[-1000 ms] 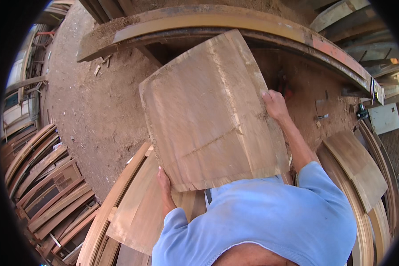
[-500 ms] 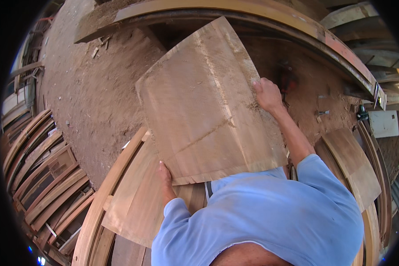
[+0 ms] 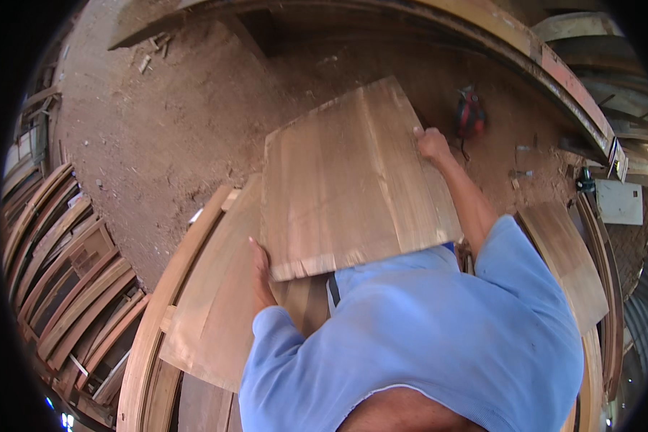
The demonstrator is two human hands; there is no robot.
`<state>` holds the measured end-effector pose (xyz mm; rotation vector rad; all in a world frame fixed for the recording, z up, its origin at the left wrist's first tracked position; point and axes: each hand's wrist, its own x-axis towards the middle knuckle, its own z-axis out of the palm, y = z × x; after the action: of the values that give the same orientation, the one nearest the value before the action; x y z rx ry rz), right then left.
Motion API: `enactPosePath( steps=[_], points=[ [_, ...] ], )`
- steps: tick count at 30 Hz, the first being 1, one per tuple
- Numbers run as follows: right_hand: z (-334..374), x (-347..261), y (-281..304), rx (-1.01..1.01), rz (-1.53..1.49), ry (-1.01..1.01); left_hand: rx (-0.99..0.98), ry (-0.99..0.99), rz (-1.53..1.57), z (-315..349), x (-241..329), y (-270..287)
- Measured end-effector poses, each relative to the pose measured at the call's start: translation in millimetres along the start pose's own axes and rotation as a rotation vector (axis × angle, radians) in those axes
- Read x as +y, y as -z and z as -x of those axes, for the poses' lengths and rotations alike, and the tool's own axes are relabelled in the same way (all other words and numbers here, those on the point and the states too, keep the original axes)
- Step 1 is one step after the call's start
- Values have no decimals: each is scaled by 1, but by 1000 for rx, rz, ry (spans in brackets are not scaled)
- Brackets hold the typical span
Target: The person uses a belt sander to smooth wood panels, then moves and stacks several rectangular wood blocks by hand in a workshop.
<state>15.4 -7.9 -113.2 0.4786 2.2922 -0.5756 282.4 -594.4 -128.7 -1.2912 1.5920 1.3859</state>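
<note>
Above sawdust floor (image 3: 158, 137): L hand (image 3: 261, 277), R hand (image 3: 432, 142) grip wood panel (image 3: 349, 183).

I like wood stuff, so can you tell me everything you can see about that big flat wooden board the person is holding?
The wooden board is a broad, thin, roughly square panel of pale brown planks joined edge to edge, with lengthwise grain and a rough near edge. It is held tilted above the sawdust floor. The left hand supports its lower left corner, and the right hand grips its right edge. Below it lies another flat panel.
</note>
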Motion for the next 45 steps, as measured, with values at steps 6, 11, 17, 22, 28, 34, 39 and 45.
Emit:
enactPosePath(
  steps=[6,11,17,22,28,34,39,45],
  points=[
    [-19,23,-22,-103,-162,-366,107,160,-170,-10,79,-27],
    [-28,46,-28,-134,-119,-397,44,167,-286,-19,117,-39],
    [-25,31,-1,-276,22,-238,215,-29,-960,-26,152,-58],
    [-38,46,-12,-240,58,-216,204,-137,-1029,-54,180,-72],
    [-69,52,-30,-181,165,-27,219,-181,-1154,-115,193,-69],
    [-103,52,-16,-240,-3,69,82,150,-616,-98,263,-75],
    [-110,37,-6,-148,232,83,102,55,220,-111,248,-79],
    [-36,-79,32,118,258,-155,-6,-161,822,-112,214,-88]
  ],
)
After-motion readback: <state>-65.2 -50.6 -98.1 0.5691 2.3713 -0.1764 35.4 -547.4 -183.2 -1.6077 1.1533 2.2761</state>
